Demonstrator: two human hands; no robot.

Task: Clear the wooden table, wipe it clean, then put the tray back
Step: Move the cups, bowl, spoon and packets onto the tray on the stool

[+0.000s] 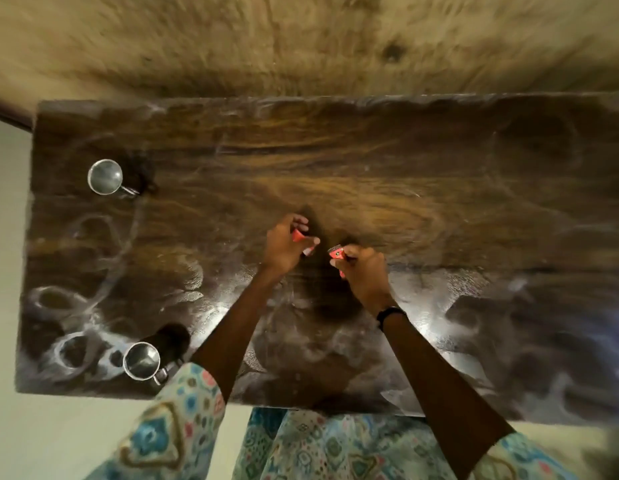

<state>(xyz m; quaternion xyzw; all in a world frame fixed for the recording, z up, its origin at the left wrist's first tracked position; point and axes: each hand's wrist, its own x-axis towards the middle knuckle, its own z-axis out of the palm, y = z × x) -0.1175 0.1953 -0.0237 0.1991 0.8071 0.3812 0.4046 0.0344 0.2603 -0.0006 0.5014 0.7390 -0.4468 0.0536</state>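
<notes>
A dark wooden table [335, 161] fills the view, its surface streaked with white rings and smears. My left hand [284, 247] is closed around a small red object [297, 235] near the table's middle. Just to its right, my right hand [363, 271] grips another small red object [337, 253]. What the red objects are is too blurred to tell. Two steel mugs stand on the left side: one [105, 177] at the far left, one [142, 361] by the near edge beside my left sleeve. No tray is in view.
A tan furry rug [301, 39] lies beyond the table's far edge. Pale floor [7, 237] shows to the left. My patterned clothing [301, 445] presses against the near edge. A black band circles my right wrist [389, 315].
</notes>
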